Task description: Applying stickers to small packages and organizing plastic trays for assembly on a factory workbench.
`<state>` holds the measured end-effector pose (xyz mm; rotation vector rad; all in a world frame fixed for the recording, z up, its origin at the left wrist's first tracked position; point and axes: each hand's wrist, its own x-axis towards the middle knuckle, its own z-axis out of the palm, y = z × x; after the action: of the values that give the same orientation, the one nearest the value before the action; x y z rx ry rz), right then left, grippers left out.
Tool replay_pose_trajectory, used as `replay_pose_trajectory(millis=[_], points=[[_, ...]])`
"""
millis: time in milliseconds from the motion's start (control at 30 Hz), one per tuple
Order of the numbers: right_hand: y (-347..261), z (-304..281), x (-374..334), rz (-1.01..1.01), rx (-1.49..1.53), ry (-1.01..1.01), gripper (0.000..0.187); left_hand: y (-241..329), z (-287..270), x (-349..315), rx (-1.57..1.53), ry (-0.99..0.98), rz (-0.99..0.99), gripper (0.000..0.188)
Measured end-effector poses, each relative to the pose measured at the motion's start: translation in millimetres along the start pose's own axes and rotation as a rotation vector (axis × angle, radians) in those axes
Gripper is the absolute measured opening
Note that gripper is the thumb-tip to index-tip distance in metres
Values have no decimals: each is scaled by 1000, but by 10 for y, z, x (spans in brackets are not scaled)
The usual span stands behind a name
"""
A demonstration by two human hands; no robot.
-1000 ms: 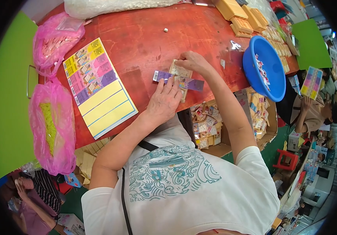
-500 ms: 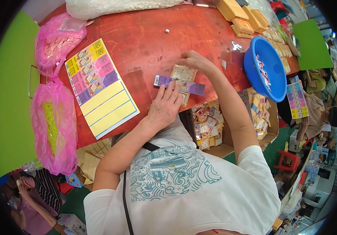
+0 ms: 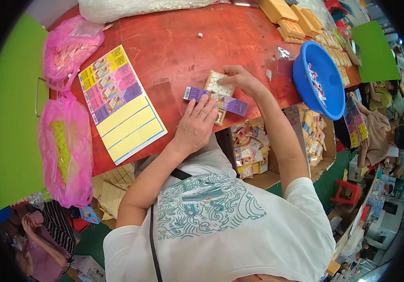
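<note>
Two pink plastic bags [image 3: 65, 51], one blue bowl [image 3: 319, 80], one printed sheet [image 3: 119, 103], one purple strip [image 3: 216, 99], one small tray [image 3: 219, 87].

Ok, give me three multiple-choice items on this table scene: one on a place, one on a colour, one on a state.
1. Where is the blue basin? A at the table's right edge B at the left edge C under the table
2. What colour is the paper strip across the small tray? A green B purple C white
3. How is the left hand? A fisted B lifted clear C pressed flat

A: it overhangs the right rim.
B: the band is purple.
C: fingers lie spread on the strip while the right hand holds the tray.
</note>
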<state>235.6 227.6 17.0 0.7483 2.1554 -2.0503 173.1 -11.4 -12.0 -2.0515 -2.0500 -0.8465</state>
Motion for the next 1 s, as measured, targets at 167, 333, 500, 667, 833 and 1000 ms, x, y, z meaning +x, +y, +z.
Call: replay_pose_trajectory(millis=[167, 333, 500, 667, 833, 1000], points=[[-100, 179, -181, -139, 125, 30, 22, -14, -19, 57, -319, 215, -229, 46], [-175, 295, -333, -252, 192, 49, 22, 9, -92, 166, -758, 300, -510, 44], [-268, 356, -402, -240, 145, -21, 26, -40, -120, 191, -1200, 236, -705, 40], [-330, 420, -407, -203, 12, -80, 28, -21, -206, 206, -1599, 65, -845, 31], [-340, 467, -448, -251, -71, -37, 27, -15, -197, 161, -1707, 176, -886, 27], [-125, 517, -894, -441, -113, 407, 23, -95, -214, 50, -1725, 406, -899, 26]])
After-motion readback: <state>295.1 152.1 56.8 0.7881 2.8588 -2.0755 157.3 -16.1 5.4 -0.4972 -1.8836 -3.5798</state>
